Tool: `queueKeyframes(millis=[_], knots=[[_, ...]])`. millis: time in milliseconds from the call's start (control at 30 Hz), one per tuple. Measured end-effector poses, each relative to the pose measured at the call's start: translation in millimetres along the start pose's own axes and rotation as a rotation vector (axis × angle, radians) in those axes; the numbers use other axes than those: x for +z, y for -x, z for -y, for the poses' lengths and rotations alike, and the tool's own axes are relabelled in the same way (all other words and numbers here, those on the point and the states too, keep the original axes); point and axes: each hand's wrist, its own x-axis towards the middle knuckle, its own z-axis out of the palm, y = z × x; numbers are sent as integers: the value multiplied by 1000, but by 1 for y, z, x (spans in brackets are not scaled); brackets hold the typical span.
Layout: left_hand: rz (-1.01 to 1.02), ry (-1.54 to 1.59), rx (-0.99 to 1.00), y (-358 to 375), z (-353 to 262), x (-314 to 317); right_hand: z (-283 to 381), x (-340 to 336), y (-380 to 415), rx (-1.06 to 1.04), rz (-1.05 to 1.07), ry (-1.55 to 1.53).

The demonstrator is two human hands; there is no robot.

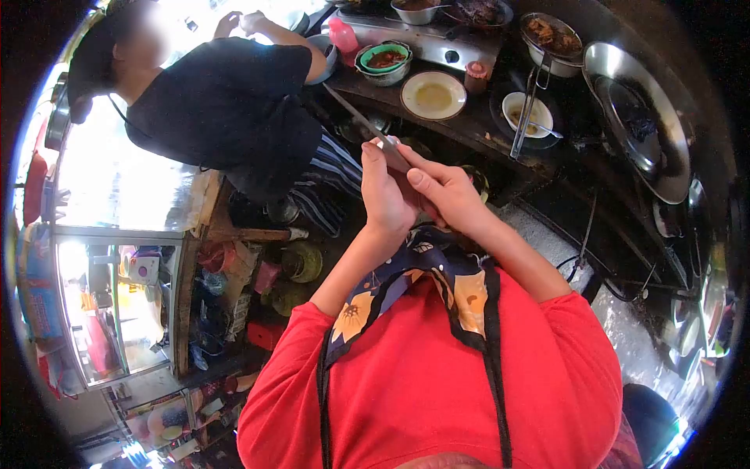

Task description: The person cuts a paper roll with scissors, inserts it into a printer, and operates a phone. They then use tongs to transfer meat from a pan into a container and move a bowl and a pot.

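Note:
In front of my chest, my left hand and my right hand come together, both closed around the same long, thin, flat tool. It slants up and left from between my palms, narrow at its far end and wider near my fingers; I cannot tell its exact kind. My left thumb points up along its side, while my right fingers lie over its lower part. Just beyond the hands, a cream plate with a brown rim holds a little yellowish liquid. The patterned apron hangs below my wrists.
At the upper left stands another person in a dark shirt. Along the counter are a green bowl of red sauce, a stove, a white bowl with a spoon and tongs. A large wok stands at the right.

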Motion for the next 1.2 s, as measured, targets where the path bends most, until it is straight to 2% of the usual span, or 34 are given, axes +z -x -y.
queueKeyframes(millis=[33,100,167,233,300,367,433,500,567,633,667,733,867,1067,1133,1200], knots=[[-22,10,-35,-2,0,-2,2,-3,0,1,1,-1],[-43,20,-70,-6,-4,-5,5,-8,-2,82,42,-217],[132,-30,-177,-9,-9,-9,5,-13,-2,89,75,-283],[124,-25,-217,-11,-10,-7,6,-17,-3,168,150,-443],[-14,-27,-229,-12,-10,-2,5,-22,-5,194,179,-472],[-47,12,-247,-13,-10,-8,3,-22,-5,220,209,-501],[-81,51,-265,-14,-10,-11,2,-16,-2,125,117,-215],[-219,118,-194,-16,-11,-12,-3,-13,-1,100,111,-103],[-174,162,-186,-19,-7,-28,-6,-11,0,71,106,10],[-186,179,-141,-19,-7,-26,-7,-11,0,37,88,273],[-187,178,-141,-18,-6,-24,-13,-10,-2,38,89,273],[-220,82,-81,-13,-8,-10,-24,-6,-6,-284,-19,405],[-254,31,-44,-11,-6,-9,-12,-6,1,-198,-14,479],[-152,132,-27,-11,-3,-11,-16,-15,-3,-200,46,383],[-173,130,-19,-12,-1,-14,-9,-16,-1,18,117,149],[-172,106,-4,-14,0,-14,-9,-15,0,18,98,169]])
